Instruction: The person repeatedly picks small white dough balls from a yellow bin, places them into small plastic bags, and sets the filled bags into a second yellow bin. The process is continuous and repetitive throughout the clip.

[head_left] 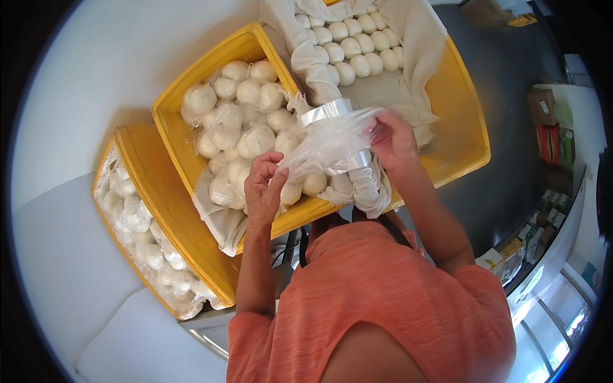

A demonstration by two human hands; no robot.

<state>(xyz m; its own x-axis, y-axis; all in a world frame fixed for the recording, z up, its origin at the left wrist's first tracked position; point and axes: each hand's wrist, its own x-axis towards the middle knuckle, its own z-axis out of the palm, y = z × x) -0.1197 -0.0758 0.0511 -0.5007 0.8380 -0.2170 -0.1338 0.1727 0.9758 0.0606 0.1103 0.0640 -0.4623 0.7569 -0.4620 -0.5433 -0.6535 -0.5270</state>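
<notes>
A thin clear plastic bag [332, 135] is stretched between my two hands, with no bun visible in it. My left hand [264, 182] pinches its lower left end, over a yellow crate [174, 96] of white steamed buns in clear bags [233, 121]. On the right, my right hand [394, 142] grips the bag's upper end with bent fingers. Behind the bag, shiny silver strips [324, 112] rest across the rim where two crates meet. The right yellow crate [463, 121] holds rows of unbagged steamed buns [354, 48] at its far end, on pale cloth [418, 57].
At the left, lower down, another yellow crate [182, 220] is filled with bagged buns [147, 236]. Folded cloth [370, 188] hangs over the near rim by my body. Cardboard boxes [541, 107] and small packages stand along the right side, beyond dark floor [498, 83].
</notes>
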